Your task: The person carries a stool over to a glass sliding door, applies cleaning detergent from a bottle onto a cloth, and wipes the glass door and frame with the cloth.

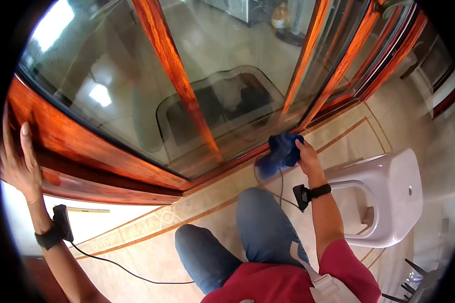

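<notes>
My left hand (21, 156) lies with its fingers spread on the reddish wooden frame (86, 144) at the far left. My right hand (308, 157) grips a dark blue cloth (284, 149), which hangs bunched beside the bottom rail of the glass door (227, 101). The lower part of the cloth is blurred. Each wrist wears a black strap with a small black device, and a cable runs from each.
A pale plastic stool (397, 197) lies on its side at the right. Black prongs (414, 285) stick out at the lower right. Tiled floor (156, 252) with a patterned border runs along the door. Behind the glass is a dark mat-like shape (187, 121).
</notes>
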`<state>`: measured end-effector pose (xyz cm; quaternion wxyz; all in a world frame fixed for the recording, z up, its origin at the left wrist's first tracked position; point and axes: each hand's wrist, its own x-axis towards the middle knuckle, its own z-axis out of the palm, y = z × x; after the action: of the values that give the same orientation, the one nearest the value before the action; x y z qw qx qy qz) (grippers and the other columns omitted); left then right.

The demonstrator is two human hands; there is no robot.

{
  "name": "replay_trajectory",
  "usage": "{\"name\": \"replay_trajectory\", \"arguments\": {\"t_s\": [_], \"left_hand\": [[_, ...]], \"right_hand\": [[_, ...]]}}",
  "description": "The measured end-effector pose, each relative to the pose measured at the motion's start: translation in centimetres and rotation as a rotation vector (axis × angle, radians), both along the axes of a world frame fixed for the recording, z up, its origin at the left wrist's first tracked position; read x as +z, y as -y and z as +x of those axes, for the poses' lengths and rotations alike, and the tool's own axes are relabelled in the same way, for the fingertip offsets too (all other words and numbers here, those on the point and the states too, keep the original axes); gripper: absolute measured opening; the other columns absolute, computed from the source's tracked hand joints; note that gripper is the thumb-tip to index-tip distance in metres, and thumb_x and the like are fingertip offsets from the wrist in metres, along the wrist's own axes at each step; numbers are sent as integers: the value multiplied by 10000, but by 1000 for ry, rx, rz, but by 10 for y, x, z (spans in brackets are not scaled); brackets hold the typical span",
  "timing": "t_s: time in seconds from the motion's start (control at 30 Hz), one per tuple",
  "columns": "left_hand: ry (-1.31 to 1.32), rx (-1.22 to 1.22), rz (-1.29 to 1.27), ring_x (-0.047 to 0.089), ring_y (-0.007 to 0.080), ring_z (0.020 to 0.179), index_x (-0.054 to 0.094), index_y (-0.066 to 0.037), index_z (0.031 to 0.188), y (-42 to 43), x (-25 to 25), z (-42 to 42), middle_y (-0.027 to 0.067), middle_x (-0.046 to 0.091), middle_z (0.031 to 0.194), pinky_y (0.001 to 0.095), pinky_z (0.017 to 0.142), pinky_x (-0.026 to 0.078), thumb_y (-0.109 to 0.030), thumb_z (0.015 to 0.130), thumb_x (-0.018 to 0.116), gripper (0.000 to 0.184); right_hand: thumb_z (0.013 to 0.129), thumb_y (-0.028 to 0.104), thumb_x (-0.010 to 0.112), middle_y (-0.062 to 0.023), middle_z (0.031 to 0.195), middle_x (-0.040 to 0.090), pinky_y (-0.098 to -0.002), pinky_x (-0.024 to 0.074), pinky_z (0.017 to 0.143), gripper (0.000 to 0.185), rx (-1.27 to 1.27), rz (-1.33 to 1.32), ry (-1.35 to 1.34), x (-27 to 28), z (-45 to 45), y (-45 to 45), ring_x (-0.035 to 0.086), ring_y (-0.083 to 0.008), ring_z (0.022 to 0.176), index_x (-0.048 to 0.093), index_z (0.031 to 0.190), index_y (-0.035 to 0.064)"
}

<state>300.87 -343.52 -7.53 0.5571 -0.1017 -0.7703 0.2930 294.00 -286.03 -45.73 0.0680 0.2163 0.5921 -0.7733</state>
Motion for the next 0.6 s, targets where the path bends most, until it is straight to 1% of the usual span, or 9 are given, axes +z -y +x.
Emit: {"name": "replay_trajectory", "arguments": {"t_s": [0.13,0.27,0.3,0.37,0.4,0.43,0.5,0.57,0.6], "left_hand": [[-6,-15,7,596,222,1103,534,-203,1335,-1,-1,-2,51,602,1260,339,955,444,-394,955,505,426],[-27,-24,-18,551,211,1145,519,-215,1350,-13,7,0,25,541,1341,337,984,389,-410,963,476,435],[-37,-18,-16,525,207,1167,514,-219,1355,-18,6,0,18,526,1357,340,1001,355,-421,964,464,443],[-56,-8,-11,473,199,1211,504,-225,1364,-27,5,0,3,496,1388,346,1036,287,-445,966,439,460],[-78,-3,-64,464,202,1220,502,-225,1366,-28,8,-1,3,497,1387,350,1043,277,-447,966,436,463],[-86,-4,-98,461,207,1224,502,-215,1366,-30,10,-1,6,497,1388,352,1044,274,-448,966,434,468],[-105,-6,-166,454,218,1232,503,-196,1366,-34,15,-1,14,496,1388,356,1046,268,-448,966,430,478],[-74,-18,-138,464,232,1227,511,-160,1354,-32,12,-2,32,505,1377,363,1041,283,-422,967,442,472],[-59,-25,-114,476,241,1221,517,-135,1345,-27,10,0,45,515,1365,367,1035,300,-401,968,451,466]], "right_hand": [[965,206,494,-67,1126,612,-353,514,821,361,-145,-369,-147,4,4,11,616,-212,976,479,1291,52],[938,86,486,-71,1150,581,-376,489,886,358,-84,-537,-523,79,-4,64,581,-210,1050,469,1294,56],[893,27,543,-66,1105,580,-349,473,889,353,-28,-483,-588,101,-3,78,580,-198,1009,496,1242,36],[828,-18,629,-64,1045,577,-306,458,842,341,-30,-23,-846,115,-21,112,566,-183,941,519,1150,10],[777,-39,684,-86,960,576,-294,450,761,287,-177,248,-1039,121,-38,130,554,-227,835,539,1022,-6],[750,-40,689,-135,911,566,-302,444,752,256,-223,694,-1134,146,-35,135,543,-300,840,569,973,-2],[725,-12,691,-162,883,547,-369,434,790,266,-208,924,-1353,169,-49,137,524,-350,883,612,978,19],[751,91,675,-173,971,560,-449,396,854,293,-386,1190,-1486,187,-64,123,504,-363,983,632,1037,46],[771,139,654,-172,1006,552,-476,375,868,290,-510,1242,-1392,192,-72,118,489,-374,994,637,1047,53]]}}
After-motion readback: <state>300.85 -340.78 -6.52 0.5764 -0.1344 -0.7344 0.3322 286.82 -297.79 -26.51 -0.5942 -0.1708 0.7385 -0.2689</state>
